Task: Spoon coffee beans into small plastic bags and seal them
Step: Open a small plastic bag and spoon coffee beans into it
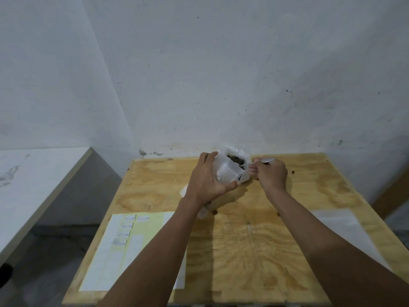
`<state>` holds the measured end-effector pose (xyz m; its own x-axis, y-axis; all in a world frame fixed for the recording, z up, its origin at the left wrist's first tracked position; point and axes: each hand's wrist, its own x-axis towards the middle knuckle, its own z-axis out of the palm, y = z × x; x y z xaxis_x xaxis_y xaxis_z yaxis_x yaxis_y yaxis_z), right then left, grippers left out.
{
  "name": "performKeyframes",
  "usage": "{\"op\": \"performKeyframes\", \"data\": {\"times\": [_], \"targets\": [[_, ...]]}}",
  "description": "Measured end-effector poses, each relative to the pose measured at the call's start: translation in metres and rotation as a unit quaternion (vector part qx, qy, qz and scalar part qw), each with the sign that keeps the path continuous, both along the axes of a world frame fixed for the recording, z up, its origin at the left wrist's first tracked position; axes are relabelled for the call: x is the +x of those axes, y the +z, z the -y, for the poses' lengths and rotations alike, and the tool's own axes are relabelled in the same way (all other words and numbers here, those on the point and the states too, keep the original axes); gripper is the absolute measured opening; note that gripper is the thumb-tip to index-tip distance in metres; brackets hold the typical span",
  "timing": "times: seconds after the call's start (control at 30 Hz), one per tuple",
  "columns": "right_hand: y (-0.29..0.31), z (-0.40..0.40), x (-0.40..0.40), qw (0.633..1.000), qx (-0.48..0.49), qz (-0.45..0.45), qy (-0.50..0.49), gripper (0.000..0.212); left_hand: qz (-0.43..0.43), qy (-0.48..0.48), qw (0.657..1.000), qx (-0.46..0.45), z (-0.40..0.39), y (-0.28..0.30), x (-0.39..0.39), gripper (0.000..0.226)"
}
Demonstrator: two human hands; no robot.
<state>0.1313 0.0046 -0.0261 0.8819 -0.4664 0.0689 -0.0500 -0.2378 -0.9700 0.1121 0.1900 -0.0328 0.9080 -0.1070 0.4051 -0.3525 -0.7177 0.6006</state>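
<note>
The left hand (208, 180) grips the small bag (228, 173) and the right hand (271, 173) pinches the spoon (261, 162), so a wobble could spill beans (236, 160) onto the table (243, 251)

Two hands — a left hand (207, 180) and a right hand (271, 173). One small plastic bag (225, 173), one larger bag of coffee beans (235, 159), one spoon (263, 161). One plywood table (243, 251), one yellow label sheet (132, 247) bearing about five written labels, and two stray beans (214, 212) — possibly more, too small to tell.
</note>
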Motion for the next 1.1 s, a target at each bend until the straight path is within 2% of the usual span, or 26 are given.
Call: {"op": "performKeyframes", "data": {"times": [0.1, 0.33, 0.63, 1.1], "targets": [[-0.001, 0.0, 0.005, 0.998, 0.047, -0.037, 0.02, 0.023, 0.003, 0.002, 1.0, -0.001, 0.0, -0.003, 0.001, 0.108], [0.004, 0.006, 0.003, 0.98, 0.191, -0.053, 0.016, 0.012, -0.008, -0.002, 1.0, -0.01, -0.001, -0.001, -0.002, 0.11], [0.034, 0.016, -0.01, 0.968, 0.248, -0.017, 0.018, 0.007, 0.01, 0.042, 0.998, 0.04, -0.01, 0.01, -0.009, 0.11], [0.069, 0.025, -0.043, 0.958, 0.278, 0.033, 0.066, 0.008, 0.017, 0.052, 0.998, 0.026, 0.001, 0.032, -0.02, 0.118]]}}
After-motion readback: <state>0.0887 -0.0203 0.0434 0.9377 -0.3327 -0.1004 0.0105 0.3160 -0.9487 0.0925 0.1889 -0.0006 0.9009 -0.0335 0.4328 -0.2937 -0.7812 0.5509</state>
